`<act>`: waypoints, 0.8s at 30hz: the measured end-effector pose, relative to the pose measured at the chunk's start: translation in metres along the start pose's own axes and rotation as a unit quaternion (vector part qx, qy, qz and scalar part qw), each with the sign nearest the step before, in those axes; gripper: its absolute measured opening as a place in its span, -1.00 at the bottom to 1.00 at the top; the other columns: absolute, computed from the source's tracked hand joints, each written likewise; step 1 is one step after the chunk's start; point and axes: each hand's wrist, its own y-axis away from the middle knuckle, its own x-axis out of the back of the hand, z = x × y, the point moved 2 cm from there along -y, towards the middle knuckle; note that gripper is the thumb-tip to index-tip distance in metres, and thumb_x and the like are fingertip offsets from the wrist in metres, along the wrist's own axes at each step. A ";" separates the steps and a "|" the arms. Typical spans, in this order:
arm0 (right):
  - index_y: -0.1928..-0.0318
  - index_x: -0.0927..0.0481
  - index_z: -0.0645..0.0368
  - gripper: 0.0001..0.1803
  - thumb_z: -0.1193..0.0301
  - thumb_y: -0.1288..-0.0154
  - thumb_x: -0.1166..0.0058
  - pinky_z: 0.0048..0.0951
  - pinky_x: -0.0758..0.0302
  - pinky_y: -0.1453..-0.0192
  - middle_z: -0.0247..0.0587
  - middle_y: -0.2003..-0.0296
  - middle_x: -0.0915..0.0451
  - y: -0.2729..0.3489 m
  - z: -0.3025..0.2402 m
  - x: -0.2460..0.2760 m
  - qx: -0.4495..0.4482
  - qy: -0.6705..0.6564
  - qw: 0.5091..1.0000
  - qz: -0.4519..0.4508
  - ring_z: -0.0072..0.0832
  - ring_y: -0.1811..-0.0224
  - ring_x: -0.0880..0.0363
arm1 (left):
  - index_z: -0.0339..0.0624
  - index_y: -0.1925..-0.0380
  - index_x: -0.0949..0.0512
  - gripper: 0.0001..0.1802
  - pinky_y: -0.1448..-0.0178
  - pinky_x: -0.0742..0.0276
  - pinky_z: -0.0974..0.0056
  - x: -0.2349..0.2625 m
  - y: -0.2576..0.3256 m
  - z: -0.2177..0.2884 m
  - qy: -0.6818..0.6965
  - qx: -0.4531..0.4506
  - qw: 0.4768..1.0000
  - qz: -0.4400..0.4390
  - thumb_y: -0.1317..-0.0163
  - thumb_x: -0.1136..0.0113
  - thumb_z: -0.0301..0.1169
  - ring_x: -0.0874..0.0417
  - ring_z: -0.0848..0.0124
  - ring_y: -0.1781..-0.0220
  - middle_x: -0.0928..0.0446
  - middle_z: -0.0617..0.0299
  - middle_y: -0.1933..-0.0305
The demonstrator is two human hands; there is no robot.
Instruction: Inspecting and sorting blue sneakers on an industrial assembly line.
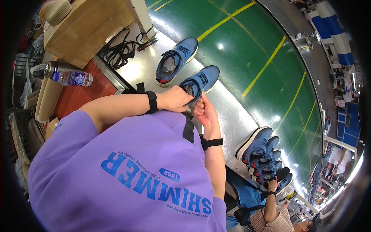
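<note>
A blue sneaker (207, 77) with a pale sole stands on a metal ledge in front of me, its toe pointing away. My left hand (176, 99) is closed on the rim of its opening at the heel end, fingers curled. On the other side of that opening, the bent fingers of my right hand (205, 110) pinch the shoe's edge. What lies between my fingertips is partly hidden. Just to the left stands a second blue sneaker (184, 51), with whitish stuffing in its opening and a red patch at the heel; neither hand touches it.
The metal ledge (232, 116) borders a green surface (232, 46) with yellow lines. Black cords (119, 52), a cardboard box (91, 29) and a water bottle (75, 78) lie left. On the right, a co-worker's hand (273, 185) reaches to several blue sneakers (258, 141).
</note>
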 end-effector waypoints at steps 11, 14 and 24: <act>0.58 -0.42 0.12 -0.70 0.30 -0.27 -0.03 -0.68 -0.01 0.72 -0.45 0.74 -0.34 0.015 -0.034 -0.024 0.238 0.131 0.953 0.135 -0.73 0.78 -0.17 | -0.32 0.33 -0.45 -0.67 0.31 -0.47 0.00 0.003 0.004 0.001 0.078 0.058 0.995 0.039 0.11 -0.14 -0.36 -0.57 -0.01 0.42 -0.50 -0.10 0.51; 0.59 -0.42 0.13 -0.70 0.31 -0.26 -0.05 -0.69 -0.05 0.73 -0.44 0.75 -0.33 0.015 -0.031 -0.027 0.229 0.097 0.961 0.117 -0.71 0.79 -0.17 | -0.33 0.32 -0.46 -0.68 0.30 -0.47 0.00 0.005 0.006 0.000 0.089 0.062 0.992 0.063 0.11 -0.15 -0.37 -0.58 -0.02 0.41 -0.50 -0.08 0.53; 0.57 -0.41 0.12 -0.71 0.29 -0.25 -0.06 -0.66 -0.07 0.72 -0.44 0.74 -0.32 0.003 -0.013 -0.028 0.150 0.124 0.971 0.140 -0.69 0.78 -0.16 | -0.32 0.32 -0.48 -0.68 0.43 -0.40 0.11 0.006 0.012 -0.013 0.126 0.081 0.980 0.130 0.08 -0.20 -0.35 -0.54 0.05 0.50 -0.49 0.03 0.57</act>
